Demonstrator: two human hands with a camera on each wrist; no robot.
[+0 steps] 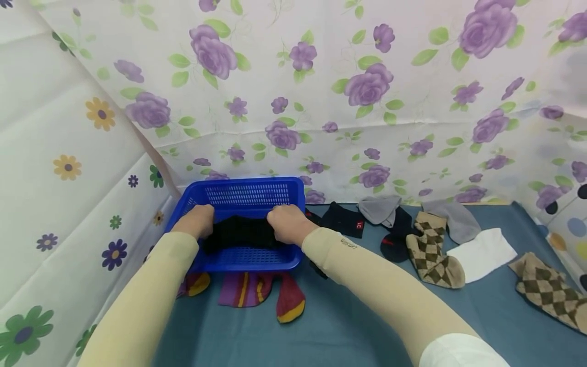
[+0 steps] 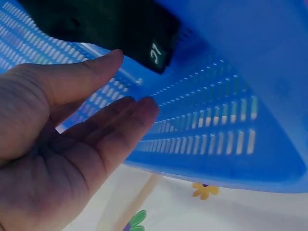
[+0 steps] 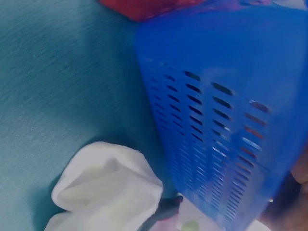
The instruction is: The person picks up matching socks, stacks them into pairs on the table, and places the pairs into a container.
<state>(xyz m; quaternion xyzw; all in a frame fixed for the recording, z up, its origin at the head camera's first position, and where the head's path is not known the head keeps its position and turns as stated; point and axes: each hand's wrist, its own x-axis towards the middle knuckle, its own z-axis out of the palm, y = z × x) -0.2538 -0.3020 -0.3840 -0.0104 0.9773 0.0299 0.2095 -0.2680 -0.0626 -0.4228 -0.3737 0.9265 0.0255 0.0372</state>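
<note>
A black sock (image 1: 242, 232) lies stretched sideways inside a blue plastic basket (image 1: 247, 266). At the sock's left end is my left hand (image 1: 198, 220). In the left wrist view its thumb and fingers are spread apart and fairly straight, with the thumb tip close by the sock's edge, where small white lettering shows. My right hand (image 1: 289, 224) grips the sock's other end, its fingers curled. Only a sliver of that hand (image 3: 302, 168) appears in the right wrist view, behind the basket's slotted wall (image 3: 202, 110).
Striped purple and red socks (image 1: 245, 289) stick out from under the basket's front. To the right lie a dark sock (image 1: 343, 220), grey socks (image 1: 379, 209), a checked brown sock (image 1: 433, 255), a white sock (image 1: 483, 255) and another checked sock (image 1: 552, 293). Flowered sheeting (image 1: 321, 112) hangs behind.
</note>
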